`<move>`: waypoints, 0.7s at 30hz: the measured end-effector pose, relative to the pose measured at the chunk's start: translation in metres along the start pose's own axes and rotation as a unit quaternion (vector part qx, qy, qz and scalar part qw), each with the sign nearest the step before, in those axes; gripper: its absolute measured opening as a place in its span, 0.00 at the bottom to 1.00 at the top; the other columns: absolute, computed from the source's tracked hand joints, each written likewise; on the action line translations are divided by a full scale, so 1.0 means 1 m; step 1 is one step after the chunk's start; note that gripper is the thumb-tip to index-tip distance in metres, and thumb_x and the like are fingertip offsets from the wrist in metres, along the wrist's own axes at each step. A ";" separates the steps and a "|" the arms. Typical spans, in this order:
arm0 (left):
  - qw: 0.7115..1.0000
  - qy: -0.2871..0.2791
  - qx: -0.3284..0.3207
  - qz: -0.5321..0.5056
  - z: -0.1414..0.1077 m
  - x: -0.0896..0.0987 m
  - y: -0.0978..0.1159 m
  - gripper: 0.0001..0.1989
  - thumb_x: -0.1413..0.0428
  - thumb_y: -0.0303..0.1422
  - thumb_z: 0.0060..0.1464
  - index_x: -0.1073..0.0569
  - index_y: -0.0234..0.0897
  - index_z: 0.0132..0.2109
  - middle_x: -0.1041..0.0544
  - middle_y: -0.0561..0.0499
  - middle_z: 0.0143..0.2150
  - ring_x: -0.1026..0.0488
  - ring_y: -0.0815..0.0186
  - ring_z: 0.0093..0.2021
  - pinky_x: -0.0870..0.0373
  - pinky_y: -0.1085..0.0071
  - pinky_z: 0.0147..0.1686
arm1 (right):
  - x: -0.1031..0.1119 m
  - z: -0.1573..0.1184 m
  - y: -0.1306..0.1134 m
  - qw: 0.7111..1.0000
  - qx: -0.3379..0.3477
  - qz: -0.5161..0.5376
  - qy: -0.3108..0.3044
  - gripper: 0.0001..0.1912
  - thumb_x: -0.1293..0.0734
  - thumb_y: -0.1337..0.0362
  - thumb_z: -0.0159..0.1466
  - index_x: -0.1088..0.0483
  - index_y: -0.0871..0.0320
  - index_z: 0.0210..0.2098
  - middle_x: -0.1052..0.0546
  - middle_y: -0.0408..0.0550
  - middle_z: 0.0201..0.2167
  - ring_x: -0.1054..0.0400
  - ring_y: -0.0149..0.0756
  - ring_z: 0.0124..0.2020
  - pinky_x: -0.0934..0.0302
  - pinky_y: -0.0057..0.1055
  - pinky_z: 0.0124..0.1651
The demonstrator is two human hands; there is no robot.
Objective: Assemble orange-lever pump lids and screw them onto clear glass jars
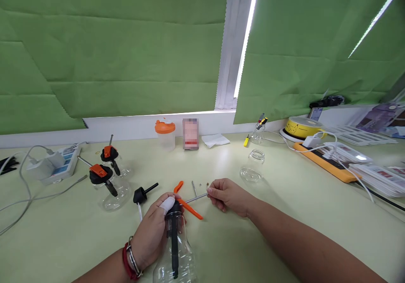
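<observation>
My left hand [158,226], with white tape on its thumb, is closed around the neck of a clear bottle [175,260] that tilts towards me. The bottle has a black top [174,208] with a black tube inside. From this top a thin metal rod [198,198] sticks out to the right, and my right hand [226,196] pinches its far end. An orange lever-like part [193,211] lies beside the top. Another orange piece [179,186] and a short metal rod [194,189] are just beyond. Left of my left hand lies a loose black top with a metal rod [140,195].
Two clear bottles with black-and-orange tops [115,190] stand at left, near a power strip [61,165] with cables. Behind are an orange-lidded cup [165,135], a pink box [190,134] and a tissue [215,140]. An open clear bottle [253,167] and an orange power strip [329,163] are at right.
</observation>
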State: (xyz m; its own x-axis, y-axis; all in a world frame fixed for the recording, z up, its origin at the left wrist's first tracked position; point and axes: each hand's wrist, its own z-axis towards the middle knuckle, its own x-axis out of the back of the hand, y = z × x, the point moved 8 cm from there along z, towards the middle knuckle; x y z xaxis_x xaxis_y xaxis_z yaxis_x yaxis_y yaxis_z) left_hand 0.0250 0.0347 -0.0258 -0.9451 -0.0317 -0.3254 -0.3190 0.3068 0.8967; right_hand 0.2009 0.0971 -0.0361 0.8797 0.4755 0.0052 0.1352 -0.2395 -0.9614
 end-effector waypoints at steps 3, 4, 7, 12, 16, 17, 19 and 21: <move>1.000 -0.001 -0.001 -0.003 0.000 0.000 0.001 0.12 0.46 0.41 0.53 0.30 0.39 0.40 0.27 0.54 0.26 0.29 0.66 0.23 0.33 0.72 0.22 | -0.001 0.000 -0.004 0.999 0.026 0.031 -0.009 0.19 0.27 0.53 0.50 0.33 0.60 0.30 0.30 0.39 0.22 0.40 0.22 0.18 0.45 0.22 0.20; 1.000 -0.003 -0.001 -0.004 0.000 -0.001 0.001 0.12 0.46 0.41 0.53 0.30 0.39 0.40 0.27 0.54 0.26 0.29 0.66 0.23 0.33 0.72 0.22 | -0.002 0.000 -0.004 0.999 0.024 0.036 -0.010 0.19 0.27 0.52 0.50 0.33 0.60 0.29 0.30 0.40 0.22 0.40 0.23 0.18 0.45 0.22 0.19; 1.000 -0.006 0.002 -0.004 0.000 -0.001 0.000 0.12 0.46 0.41 0.53 0.30 0.39 0.40 0.27 0.54 0.26 0.30 0.66 0.23 0.32 0.72 0.22 | -0.001 0.001 0.000 0.999 0.018 0.031 0.004 0.20 0.30 0.49 0.52 0.35 0.60 0.27 0.30 0.41 0.21 0.41 0.23 0.17 0.47 0.23 0.18; 1.000 -0.001 0.012 -0.021 0.002 0.000 -0.002 0.12 0.46 0.41 0.52 0.31 0.39 0.40 0.28 0.54 0.26 0.29 0.66 0.23 0.32 0.71 0.22 | 0.007 0.003 -0.010 0.996 0.088 0.019 0.026 0.14 0.27 0.58 0.49 0.32 0.59 0.30 0.32 0.38 0.20 0.39 0.26 0.20 0.41 0.27 0.26; 0.999 0.014 0.014 -0.035 0.002 0.002 -0.001 0.12 0.45 0.41 0.51 0.31 0.38 0.39 0.28 0.53 0.25 0.30 0.66 0.23 0.33 0.71 0.21 | 0.022 0.001 -0.020 0.968 0.121 -0.193 0.106 0.05 0.34 0.63 0.57 0.28 0.58 0.31 0.28 0.44 0.26 0.33 0.33 0.28 0.40 0.31 0.33; 0.999 0.016 0.013 -0.037 0.002 0.002 -0.001 0.12 0.45 0.41 0.51 0.31 0.38 0.39 0.28 0.54 0.25 0.30 0.66 0.23 0.33 0.71 0.20 | 0.022 0.000 -0.024 0.945 0.135 -0.273 0.121 0.06 0.36 0.65 0.59 0.27 0.57 0.31 0.27 0.46 0.29 0.32 0.34 0.31 0.41 0.31 0.35; 0.999 0.018 0.011 -0.039 0.001 0.002 0.000 0.11 0.45 0.40 0.51 0.32 0.38 0.39 0.29 0.55 0.24 0.30 0.66 0.23 0.33 0.71 0.21 | 0.013 0.000 -0.028 0.889 0.151 -0.414 0.122 0.09 0.39 0.69 0.61 0.27 0.58 0.29 0.26 0.49 0.34 0.32 0.36 0.36 0.43 0.31 0.38; 0.999 0.017 0.006 -0.040 0.000 0.002 0.001 0.11 0.44 0.40 0.51 0.32 0.39 0.39 0.29 0.55 0.24 0.30 0.66 0.23 0.33 0.72 0.21 | 0.003 0.003 -0.025 0.843 0.133 -0.510 0.104 0.12 0.40 0.71 0.61 0.27 0.58 0.27 0.26 0.50 0.34 0.32 0.35 0.35 0.45 0.30 0.37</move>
State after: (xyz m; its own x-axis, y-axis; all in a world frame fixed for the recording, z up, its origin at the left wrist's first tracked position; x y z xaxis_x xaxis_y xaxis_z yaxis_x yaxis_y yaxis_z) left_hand 0.0232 0.0352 -0.0260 -0.9181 -0.0894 -0.3860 -0.3938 0.3137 0.8640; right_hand 0.1994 0.1070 -0.0131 0.4315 0.1539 0.8889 0.7871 0.4172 -0.4543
